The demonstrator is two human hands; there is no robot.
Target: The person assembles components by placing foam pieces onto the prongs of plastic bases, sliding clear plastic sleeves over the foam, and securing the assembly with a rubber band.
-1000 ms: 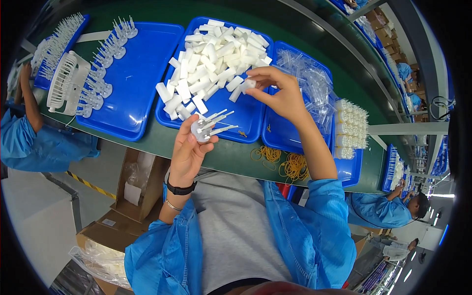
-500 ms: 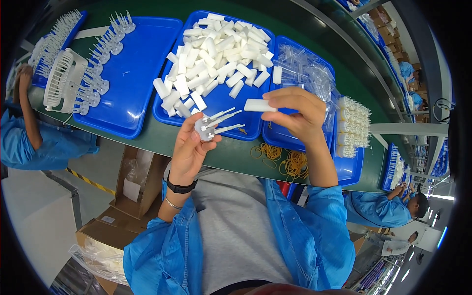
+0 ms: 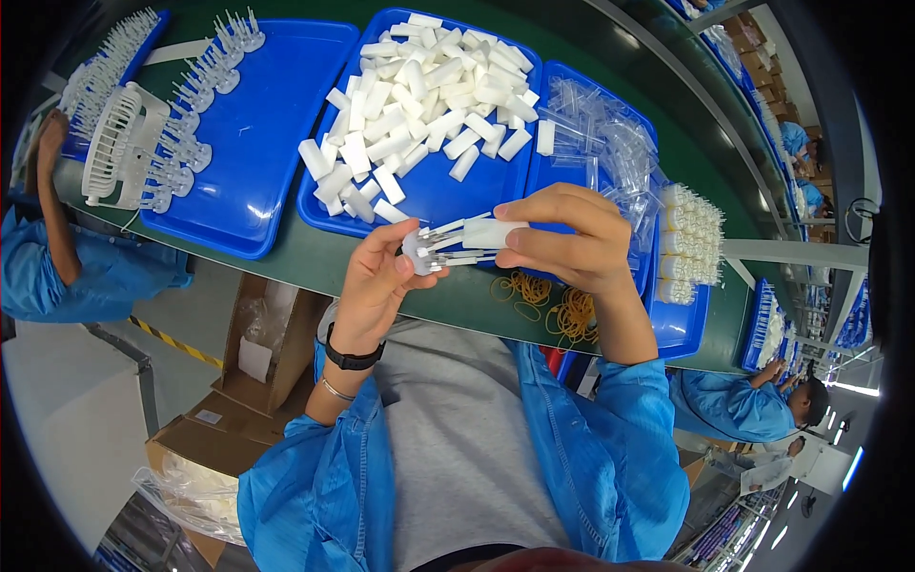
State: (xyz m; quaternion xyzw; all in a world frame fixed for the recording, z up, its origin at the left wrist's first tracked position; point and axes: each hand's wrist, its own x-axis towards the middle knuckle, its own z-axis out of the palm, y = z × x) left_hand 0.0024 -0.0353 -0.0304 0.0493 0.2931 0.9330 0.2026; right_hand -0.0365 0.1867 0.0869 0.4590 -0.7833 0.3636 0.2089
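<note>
In my left hand (image 3: 381, 272) I grip a round, clear plastic base (image 3: 416, 252) with several thin white prongs sticking out to the right. My right hand (image 3: 577, 238) pinches a white foam block (image 3: 491, 234) by its right end. The block's left end sits in among the prongs, overlapping them. Whether it touches every prong is hidden by the block and my fingers. Both hands are over the table's near edge, in front of a blue tray (image 3: 315, 205) piled with white foam blocks (image 3: 429, 95).
A blue tray (image 3: 248, 143) at left bears pronged pieces (image 3: 181, 157) beside a white slotted rack (image 3: 114, 153). Clear plastic tubes (image 3: 600, 133) fill another tray. Yellow rubber bands (image 3: 572, 315) lie at the table edge. Bundled white pieces (image 3: 688, 243) stand right. Co-workers sit both sides.
My right hand has brought the foam block down and in against the prongs. My left hand has shifted slightly right with the base, which was apart from the block before.
</note>
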